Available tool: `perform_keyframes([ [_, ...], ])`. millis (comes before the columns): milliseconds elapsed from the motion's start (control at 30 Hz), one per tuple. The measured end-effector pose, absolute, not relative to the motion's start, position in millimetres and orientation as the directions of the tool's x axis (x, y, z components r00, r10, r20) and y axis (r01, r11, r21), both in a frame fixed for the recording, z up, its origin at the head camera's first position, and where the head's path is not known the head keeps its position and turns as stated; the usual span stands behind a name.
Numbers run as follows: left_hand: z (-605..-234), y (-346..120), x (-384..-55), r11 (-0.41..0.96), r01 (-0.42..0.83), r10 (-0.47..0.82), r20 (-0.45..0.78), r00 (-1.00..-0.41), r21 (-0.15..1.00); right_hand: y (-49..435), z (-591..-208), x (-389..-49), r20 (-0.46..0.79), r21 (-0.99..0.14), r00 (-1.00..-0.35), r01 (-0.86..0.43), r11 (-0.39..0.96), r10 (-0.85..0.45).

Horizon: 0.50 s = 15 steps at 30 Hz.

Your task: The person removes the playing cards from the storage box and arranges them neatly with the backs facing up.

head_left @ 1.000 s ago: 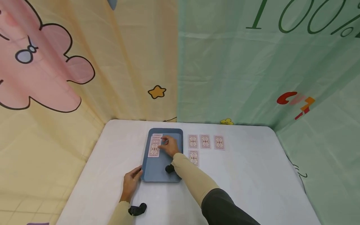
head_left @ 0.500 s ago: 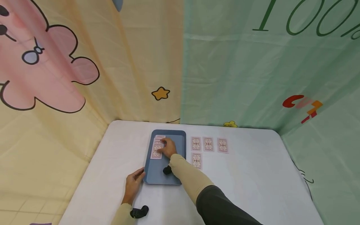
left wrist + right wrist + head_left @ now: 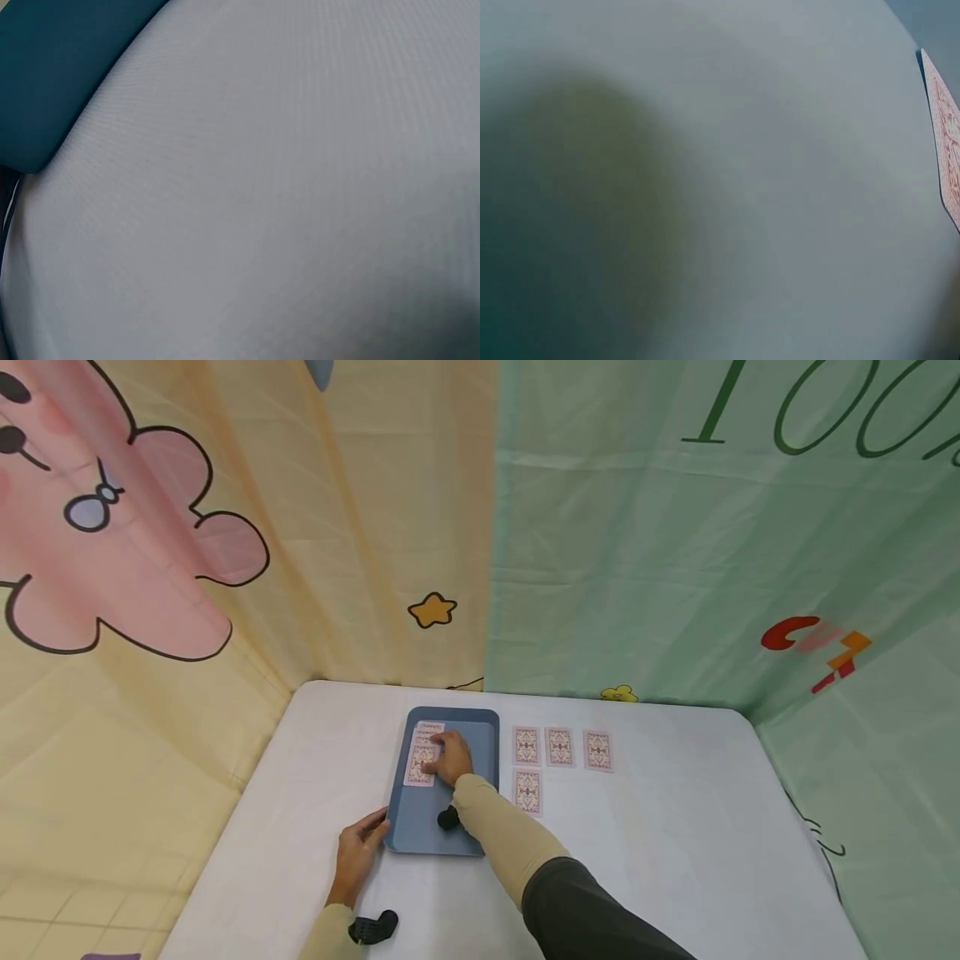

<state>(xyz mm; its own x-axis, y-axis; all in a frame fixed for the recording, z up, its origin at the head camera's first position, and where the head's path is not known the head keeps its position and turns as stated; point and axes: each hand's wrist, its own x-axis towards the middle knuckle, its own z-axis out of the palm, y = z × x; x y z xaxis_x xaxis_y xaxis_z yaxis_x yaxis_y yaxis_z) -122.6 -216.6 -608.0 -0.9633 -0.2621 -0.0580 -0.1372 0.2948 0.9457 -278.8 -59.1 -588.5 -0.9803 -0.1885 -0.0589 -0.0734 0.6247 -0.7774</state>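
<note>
A blue-grey tray (image 3: pixel 420 835) lies on the table. Red-patterned playing cards (image 3: pixel 417 774), backs up, overlap in a column along its upper left side. My right hand (image 3: pixel 454 758) is over the tray, thumb and forefinger bent and spread apart at the right edge of these cards. Whether they pinch a card I cannot tell. My left hand (image 3: pixel 356 856) touches the tray's lower left rim with its fingers extended. In the right wrist view the edge of one card (image 3: pixel 949 142) shows at the right. A dark strip of tray (image 3: pixel 67 67) fills a corner of the left wrist view.
Right of the tray, three playing cards (image 3: pixel 559 747) lie face down in a row, with another card (image 3: pixel 527 792) below the leftmost. The white-covered table (image 3: pixel 660 843) meets printed curtains (image 3: pixel 615 568) at its back and sides.
The whole scene has shifted slightly right and down in view. Within the tray, my right hand has moved a little toward the card column. My left hand stays at the rim.
</note>
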Motion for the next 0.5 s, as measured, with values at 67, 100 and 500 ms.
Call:
perform_keyframes([
  [67,-607.8,-216.2,-122.5,0.292,-0.134,-0.261,-0.056,-0.964,0.947,-59.1,-589.1,-279.1,-0.06,-0.77,-0.98,-0.076,0.634,-0.19],
  [100,-608.0,-216.0,-122.6,0.287,-0.134,-0.261,-0.057,-0.964,0.948,-59.0,-589.6,-279.2,-0.059,-0.766,-0.98,-0.079,0.639,-0.191],
  [500,-606.7,-216.3,-122.1,0.286,-0.153,-0.261,-0.076,-0.962,0.946,-60.0,-594.5,-278.9,-0.052,-0.79,-0.982,-0.072,0.608,-0.183],
])
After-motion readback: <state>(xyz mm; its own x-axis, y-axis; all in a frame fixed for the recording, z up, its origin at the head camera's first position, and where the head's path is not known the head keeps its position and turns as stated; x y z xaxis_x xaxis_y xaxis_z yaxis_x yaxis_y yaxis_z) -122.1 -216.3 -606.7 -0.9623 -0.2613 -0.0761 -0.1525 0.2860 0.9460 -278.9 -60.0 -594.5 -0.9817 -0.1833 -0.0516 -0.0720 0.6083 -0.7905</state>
